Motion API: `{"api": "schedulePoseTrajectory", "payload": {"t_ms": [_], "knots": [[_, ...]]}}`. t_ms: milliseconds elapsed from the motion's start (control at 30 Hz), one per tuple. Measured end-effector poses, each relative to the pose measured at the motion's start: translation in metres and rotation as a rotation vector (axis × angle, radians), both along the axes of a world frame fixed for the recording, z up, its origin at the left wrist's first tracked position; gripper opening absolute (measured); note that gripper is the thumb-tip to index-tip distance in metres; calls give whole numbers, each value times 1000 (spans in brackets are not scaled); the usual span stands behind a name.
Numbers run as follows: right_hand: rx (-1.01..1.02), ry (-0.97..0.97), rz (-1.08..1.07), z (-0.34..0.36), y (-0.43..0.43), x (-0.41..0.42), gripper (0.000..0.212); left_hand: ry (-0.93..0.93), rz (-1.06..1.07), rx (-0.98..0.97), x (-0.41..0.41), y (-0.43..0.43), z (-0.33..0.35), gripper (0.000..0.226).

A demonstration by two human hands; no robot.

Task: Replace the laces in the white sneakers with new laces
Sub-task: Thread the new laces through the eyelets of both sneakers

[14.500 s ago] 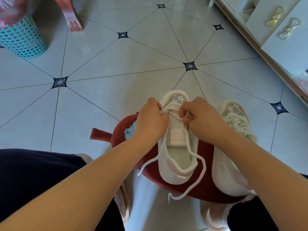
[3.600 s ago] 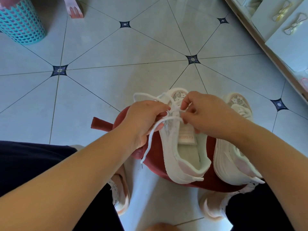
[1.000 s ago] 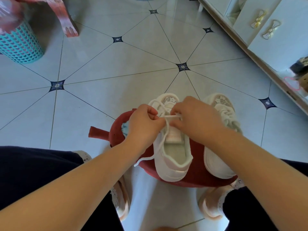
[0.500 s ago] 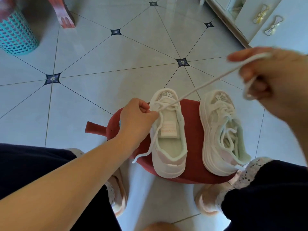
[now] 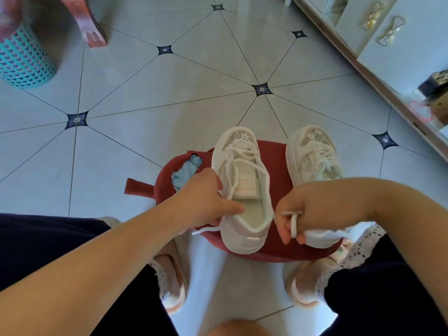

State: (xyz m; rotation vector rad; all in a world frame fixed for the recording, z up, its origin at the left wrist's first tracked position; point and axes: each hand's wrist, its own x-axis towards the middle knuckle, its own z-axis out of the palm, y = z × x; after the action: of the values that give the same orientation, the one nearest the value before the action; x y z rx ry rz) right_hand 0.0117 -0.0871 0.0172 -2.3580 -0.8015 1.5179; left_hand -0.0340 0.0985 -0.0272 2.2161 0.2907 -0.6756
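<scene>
Two white sneakers stand on a red stool (image 5: 286,248). The left sneaker (image 5: 242,197) has a white lace (image 5: 242,154) threaded loosely through its front eyelets. My left hand (image 5: 206,197) grips the sneaker's left side, thumb over the collar, with one lace end trailing out beneath it. My right hand (image 5: 312,209) pinches the other lace end near the sneaker's heel. The right sneaker (image 5: 312,154) is laced, and my right forearm covers its back half.
A blue cloth (image 5: 186,170) lies on the stool's left edge. A teal basket (image 5: 21,59) and a pink furniture leg (image 5: 92,27) stand at the far left. A white cabinet (image 5: 378,37) runs along the right. My feet in pink shoes flank the stool on the tiled floor.
My right hand has come down from high on the right, where it drew the lace taut, to the sneaker's heel. The lace lies slack now. My left hand slid back along the shoe.
</scene>
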Motion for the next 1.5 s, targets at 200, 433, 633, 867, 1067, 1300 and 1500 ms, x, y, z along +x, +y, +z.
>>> {"api": "schedulePoseTrajectory", "payload": {"t_ms": [200,433,633,867,1067,1300,1500], "knots": [[205,44,54,11,-9,3,25,-88,125,-167,3,4,17,10],[593,444,10,31,-3,-8,53,170,532,-896,-1,-12,26,13],[406,190,-437,3,12,-22,7,254,708,-1186,-2,-17,23,30],[425,-122,-614,-6,19,-16,29,163,760,-1221,4,-16,28,14],[424,101,-584,-7,27,-23,21,86,812,-1295,13,-13,32,13],[227,-607,-623,20,-23,29,19,53,767,-1056,17,-1,34,7],[232,-739,-755,17,-41,43,10,-249,489,-364,17,3,25,33]]}}
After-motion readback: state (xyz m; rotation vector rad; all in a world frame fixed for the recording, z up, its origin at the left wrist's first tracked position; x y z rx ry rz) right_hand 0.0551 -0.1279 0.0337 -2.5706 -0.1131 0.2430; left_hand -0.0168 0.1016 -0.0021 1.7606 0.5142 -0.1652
